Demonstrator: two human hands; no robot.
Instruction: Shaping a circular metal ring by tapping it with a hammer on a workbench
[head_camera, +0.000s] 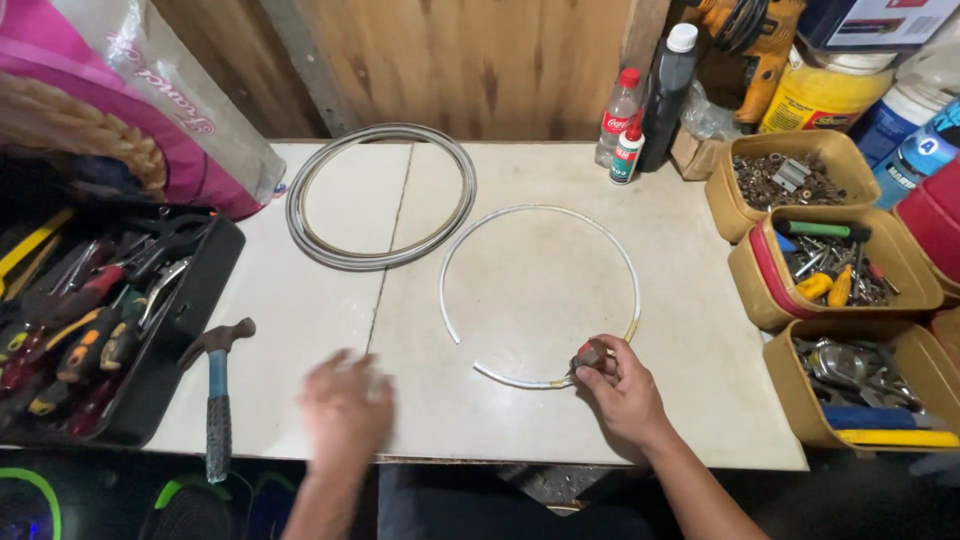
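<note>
Fingers (598, 362) of the right hand (625, 395) pinch a small dark reddish tool (589, 354) closed tight, its tip meeting the white cable (540, 290) just ahead of the fingertips; that cable curls in an open ring on the white table (700, 400), arcing up and away from the thumb and back round to an end left of the knuckles; it looks light, springy and smooth-skinned, likely to slide, so a hold close beside the tool would suit best; right wrist bent, forearm angling in from the lower edge. Left hand (345, 410) hovers blurred, palm down, fingers loosely spread and empty, well apart from the cable; a hammer (216, 390) lies just beyond its little-finger side; a grey coil (380, 195) sits further off.
</note>
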